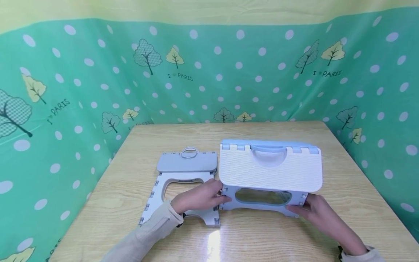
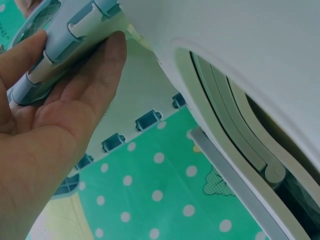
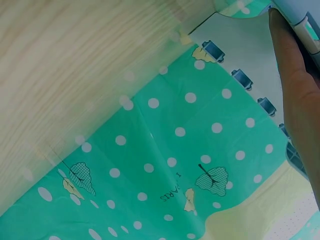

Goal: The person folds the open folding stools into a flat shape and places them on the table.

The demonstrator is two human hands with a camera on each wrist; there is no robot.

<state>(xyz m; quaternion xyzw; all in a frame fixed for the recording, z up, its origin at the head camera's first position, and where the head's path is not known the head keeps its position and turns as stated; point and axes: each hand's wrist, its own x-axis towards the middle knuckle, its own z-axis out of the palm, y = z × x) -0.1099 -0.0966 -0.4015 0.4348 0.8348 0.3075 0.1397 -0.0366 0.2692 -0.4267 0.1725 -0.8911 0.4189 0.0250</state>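
Note:
Both hands hold a white-and-light-blue folding step stool (image 1: pixel 270 174), whose woven-textured white top slopes toward me above a light-blue leg panel (image 1: pixel 252 206) with an oval opening. My left hand (image 1: pixel 201 194) grips the panel's left edge, thumb in front and fingers behind it in the left wrist view. At the right edge, my right hand (image 1: pixel 317 213) has its thumb across the front and its fingers hidden behind. Just left of it, a grey folding step stool (image 1: pixel 186 163) lies on the table, partly covered by my left forearm.
Everything is on a light wood-grain table (image 1: pixel 131 163). Green curtain cloth (image 1: pixel 242 72) with white dots and tree prints surrounds the table at the back and sides. Light glares off the tabletop near the front.

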